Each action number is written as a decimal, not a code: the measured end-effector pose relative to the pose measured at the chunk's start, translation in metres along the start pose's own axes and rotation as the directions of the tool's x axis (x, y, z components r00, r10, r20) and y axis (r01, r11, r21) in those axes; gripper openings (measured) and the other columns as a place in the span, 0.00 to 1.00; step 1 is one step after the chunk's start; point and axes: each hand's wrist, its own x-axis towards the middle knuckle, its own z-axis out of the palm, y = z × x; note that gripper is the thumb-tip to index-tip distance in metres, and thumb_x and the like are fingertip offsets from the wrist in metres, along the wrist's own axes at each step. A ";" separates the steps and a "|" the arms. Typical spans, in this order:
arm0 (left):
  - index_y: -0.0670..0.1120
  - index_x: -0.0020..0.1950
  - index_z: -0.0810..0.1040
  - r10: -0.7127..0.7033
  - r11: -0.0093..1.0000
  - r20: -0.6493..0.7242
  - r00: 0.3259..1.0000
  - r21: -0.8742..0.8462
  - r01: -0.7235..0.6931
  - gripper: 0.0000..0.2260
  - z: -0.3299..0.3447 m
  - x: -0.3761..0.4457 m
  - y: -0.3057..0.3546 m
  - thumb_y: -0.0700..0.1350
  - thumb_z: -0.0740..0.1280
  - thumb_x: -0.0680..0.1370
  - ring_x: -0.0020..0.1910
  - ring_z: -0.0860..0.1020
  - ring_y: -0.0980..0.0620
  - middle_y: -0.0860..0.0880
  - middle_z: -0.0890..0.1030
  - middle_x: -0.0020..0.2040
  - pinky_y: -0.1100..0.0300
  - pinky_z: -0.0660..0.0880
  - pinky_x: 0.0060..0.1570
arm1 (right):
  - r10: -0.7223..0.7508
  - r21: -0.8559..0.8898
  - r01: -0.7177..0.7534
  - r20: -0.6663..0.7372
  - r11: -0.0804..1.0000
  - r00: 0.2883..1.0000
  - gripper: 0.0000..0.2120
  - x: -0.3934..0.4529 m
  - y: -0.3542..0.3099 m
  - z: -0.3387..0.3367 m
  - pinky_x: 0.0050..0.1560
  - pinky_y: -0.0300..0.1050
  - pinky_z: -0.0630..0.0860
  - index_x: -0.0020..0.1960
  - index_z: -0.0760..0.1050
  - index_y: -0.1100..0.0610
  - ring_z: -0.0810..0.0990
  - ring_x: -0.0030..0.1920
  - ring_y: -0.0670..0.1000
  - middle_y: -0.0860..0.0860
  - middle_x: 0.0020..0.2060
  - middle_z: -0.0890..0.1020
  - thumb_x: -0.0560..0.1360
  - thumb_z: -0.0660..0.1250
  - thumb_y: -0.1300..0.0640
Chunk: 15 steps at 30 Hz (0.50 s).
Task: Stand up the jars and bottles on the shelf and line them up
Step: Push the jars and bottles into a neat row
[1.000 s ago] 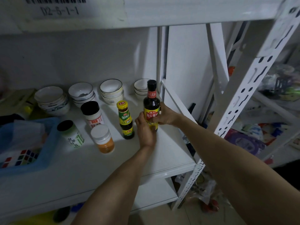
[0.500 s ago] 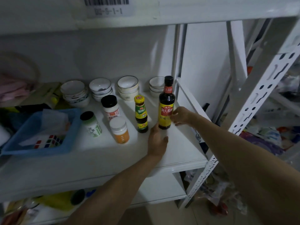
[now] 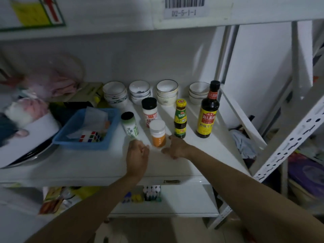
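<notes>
- A white metal shelf (image 3: 98, 165) holds five upright containers — none lies on its side.
- Far right stands a tall dark glass soy sauce bottle with a yellow label (image 3: 207, 112); left of it, a small dark sauce bottle with a yellow cap (image 3: 180, 119).
- Nearest the edge stands an orange jar with a white lid (image 3: 157, 133); behind it, a white jar with a black lid (image 3: 149, 110); to its left, a green-and-white bottle with a black cap (image 3: 130, 124).
- The left hand (image 3: 137, 156) and right hand (image 3: 176, 149) flank the orange jar, fingers spread and empty, not touching it.
- Four stacks of white ceramic bowls (image 3: 166, 92) line the far wall; a blue plastic basket (image 3: 87, 128) sits left.
</notes>
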 end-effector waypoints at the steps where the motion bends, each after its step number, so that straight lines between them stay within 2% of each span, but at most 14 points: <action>1: 0.36 0.44 0.74 -0.025 0.998 -0.068 0.997 0.052 0.029 0.10 -0.002 0.009 -0.010 0.44 0.64 0.76 0.47 0.76 0.39 0.36 0.76 0.44 0.48 0.74 0.50 | -0.013 -0.024 0.011 -0.071 1.000 0.997 0.38 0.007 -0.003 0.009 0.45 0.47 0.78 0.76 0.56 0.60 0.81 0.48 0.55 0.59 0.60 0.76 0.74 0.71 0.51; 3: 0.30 0.60 0.74 -0.174 0.973 -0.093 0.980 0.136 0.185 0.19 -0.004 0.028 -0.023 0.43 0.66 0.76 0.61 0.73 0.33 0.31 0.75 0.58 0.44 0.71 0.63 | -0.049 -0.024 0.045 -0.206 0.999 0.977 0.36 0.015 -0.008 0.022 0.57 0.50 0.78 0.71 0.62 0.61 0.79 0.59 0.58 0.59 0.63 0.77 0.70 0.74 0.50; 4: 0.30 0.68 0.68 -0.267 0.953 -0.086 0.960 0.125 0.277 0.25 -0.005 0.039 -0.026 0.43 0.67 0.77 0.68 0.68 0.34 0.31 0.71 0.66 0.46 0.67 0.69 | -0.060 -0.002 0.062 -0.250 0.998 0.966 0.35 0.019 -0.011 0.027 0.61 0.52 0.77 0.69 0.64 0.60 0.78 0.62 0.59 0.59 0.63 0.77 0.68 0.75 0.50; 6: 0.32 0.76 0.56 -0.365 0.928 -0.077 0.928 0.044 0.369 0.34 -0.005 0.057 -0.029 0.44 0.68 0.76 0.75 0.61 0.37 0.34 0.62 0.75 0.48 0.61 0.74 | -0.062 0.066 0.086 -0.301 0.994 0.952 0.35 0.022 -0.014 0.032 0.64 0.55 0.74 0.69 0.65 0.60 0.77 0.64 0.60 0.59 0.63 0.77 0.68 0.75 0.51; 7: 0.33 0.76 0.54 -0.385 0.922 -0.075 0.920 0.013 0.387 0.37 -0.004 0.068 -0.030 0.43 0.70 0.75 0.75 0.61 0.38 0.34 0.61 0.76 0.48 0.62 0.74 | -0.053 0.089 0.086 -0.318 0.992 0.947 0.34 0.024 -0.017 0.034 0.65 0.55 0.73 0.70 0.65 0.60 0.76 0.64 0.61 0.60 0.63 0.77 0.69 0.74 0.52; 9: 0.35 0.76 0.56 -0.425 0.905 -0.064 0.903 -0.027 0.424 0.40 -0.002 0.088 -0.033 0.41 0.73 0.71 0.73 0.65 0.38 0.35 0.64 0.74 0.47 0.66 0.72 | -0.041 0.097 0.080 -0.345 0.992 0.938 0.32 0.028 -0.022 0.037 0.65 0.54 0.73 0.69 0.66 0.59 0.76 0.63 0.61 0.60 0.63 0.77 0.69 0.73 0.51; 12: 0.38 0.72 0.64 -0.475 0.878 -0.041 0.879 -0.094 0.470 0.37 0.004 0.106 -0.032 0.39 0.76 0.67 0.66 0.74 0.37 0.37 0.72 0.68 0.48 0.72 0.65 | -0.027 0.087 0.063 -0.373 0.994 0.928 0.29 0.038 -0.030 0.040 0.62 0.50 0.73 0.66 0.69 0.59 0.78 0.62 0.60 0.59 0.61 0.79 0.70 0.71 0.48; 15: 0.38 0.67 0.68 -0.493 0.866 -0.065 0.868 -0.140 0.481 0.33 0.008 0.116 -0.036 0.40 0.77 0.66 0.63 0.76 0.38 0.37 0.76 0.64 0.46 0.74 0.63 | -0.019 0.082 0.052 -0.363 0.995 0.932 0.30 0.047 -0.039 0.044 0.62 0.50 0.73 0.67 0.68 0.58 0.77 0.62 0.60 0.58 0.62 0.78 0.70 0.71 0.47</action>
